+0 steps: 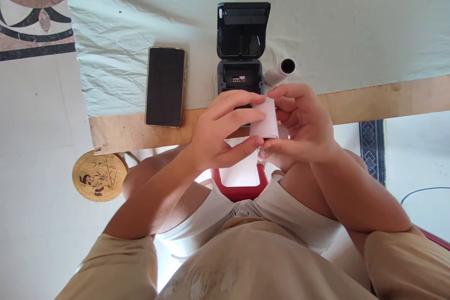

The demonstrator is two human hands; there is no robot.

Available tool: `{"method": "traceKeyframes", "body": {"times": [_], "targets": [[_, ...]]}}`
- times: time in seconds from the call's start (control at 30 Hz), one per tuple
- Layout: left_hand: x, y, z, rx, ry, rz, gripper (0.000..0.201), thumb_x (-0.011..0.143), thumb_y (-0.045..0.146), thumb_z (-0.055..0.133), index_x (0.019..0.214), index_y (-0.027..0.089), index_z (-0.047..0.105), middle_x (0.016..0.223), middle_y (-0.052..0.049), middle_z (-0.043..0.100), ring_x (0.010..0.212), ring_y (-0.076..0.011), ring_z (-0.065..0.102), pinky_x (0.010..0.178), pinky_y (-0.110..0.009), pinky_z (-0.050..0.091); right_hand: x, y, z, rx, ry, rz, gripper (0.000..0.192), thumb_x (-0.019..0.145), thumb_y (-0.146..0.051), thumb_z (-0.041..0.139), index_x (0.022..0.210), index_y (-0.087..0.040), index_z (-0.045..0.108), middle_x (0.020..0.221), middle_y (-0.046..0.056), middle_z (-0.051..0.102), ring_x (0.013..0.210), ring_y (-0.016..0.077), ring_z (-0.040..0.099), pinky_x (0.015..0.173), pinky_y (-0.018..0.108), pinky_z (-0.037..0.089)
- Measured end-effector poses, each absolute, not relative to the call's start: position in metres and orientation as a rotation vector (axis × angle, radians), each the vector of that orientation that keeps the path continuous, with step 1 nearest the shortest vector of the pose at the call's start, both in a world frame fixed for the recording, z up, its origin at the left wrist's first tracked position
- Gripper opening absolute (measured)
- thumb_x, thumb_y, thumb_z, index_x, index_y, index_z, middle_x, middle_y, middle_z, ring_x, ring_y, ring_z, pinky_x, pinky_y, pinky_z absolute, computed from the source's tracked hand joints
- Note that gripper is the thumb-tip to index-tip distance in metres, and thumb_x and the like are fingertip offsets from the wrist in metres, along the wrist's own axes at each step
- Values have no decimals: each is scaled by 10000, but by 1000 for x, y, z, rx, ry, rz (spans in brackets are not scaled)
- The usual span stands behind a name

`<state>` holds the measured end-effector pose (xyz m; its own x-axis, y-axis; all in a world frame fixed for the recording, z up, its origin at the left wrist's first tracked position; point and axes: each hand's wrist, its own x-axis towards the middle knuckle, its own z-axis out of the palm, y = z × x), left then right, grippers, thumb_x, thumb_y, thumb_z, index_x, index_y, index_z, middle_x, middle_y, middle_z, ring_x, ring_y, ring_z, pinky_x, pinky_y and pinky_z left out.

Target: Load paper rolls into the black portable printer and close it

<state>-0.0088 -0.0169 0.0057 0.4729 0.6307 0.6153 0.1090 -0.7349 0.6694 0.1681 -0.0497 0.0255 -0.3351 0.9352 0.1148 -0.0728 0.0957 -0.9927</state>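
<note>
I hold a small white paper roll (265,119) in front of me, just off the near edge of the table, a smooth matte cylinder standing roughly upright. My left hand (220,133) pinches it from nine o'clock, index and middle fingers across its upper face and thumb pressed under its lower end. My right hand (302,124) closes on it from three o'clock, fingertips curled over the top rim and thumb at the bottom, so both hands touch the roll and nearly meet around it.

At twelve o'clock of the roll, just beyond my fingers, sits a boxy black plastic printer (241,49) with its lid tipped up and back, the hollow bay exposed. At one o'clock, beside the printer, lies a second paper roll (281,71) on its side, its dark core facing me. At ten o'clock a flat rectangular phone (165,86) with a dark glossy screen and gold rim lies partly on the wrinkled pale cloth (351,23), partly on the bare wooden table edge (386,96). Below my hands, between my knees, is a red-rimmed container (239,190).
</note>
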Motion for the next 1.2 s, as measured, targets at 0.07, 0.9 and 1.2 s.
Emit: {"method": "traceKeyframes", "body": {"times": [0.07,0.9,1.2], "targets": [[-8,-17,5,2141,603,1237,286,675,322,634,923,194,570,1059,-116,598,971,-209,584,820,-375,522,169,-49,26,-903,-1458,1398,622,568,-143,741,1092,-270,431,936,-3,581,734,108,595,619,252,523],[4,-17,-11,2310,436,1394,403,631,376,681,991,257,543,987,-5,671,947,-162,626,799,-309,555,170,-46,34,-888,-1363,1871,614,675,-248,632,1170,-296,272,681,-91,529,476,38,500,399,155,400],[3,-21,-1,2221,481,1328,465,611,489,634,979,209,586,1064,-100,552,954,-209,566,776,-343,528,169,-46,31,-949,-1396,1732,650,631,-256,684,1146,-307,290,845,-57,585,558,46,513,486,186,440]]}}
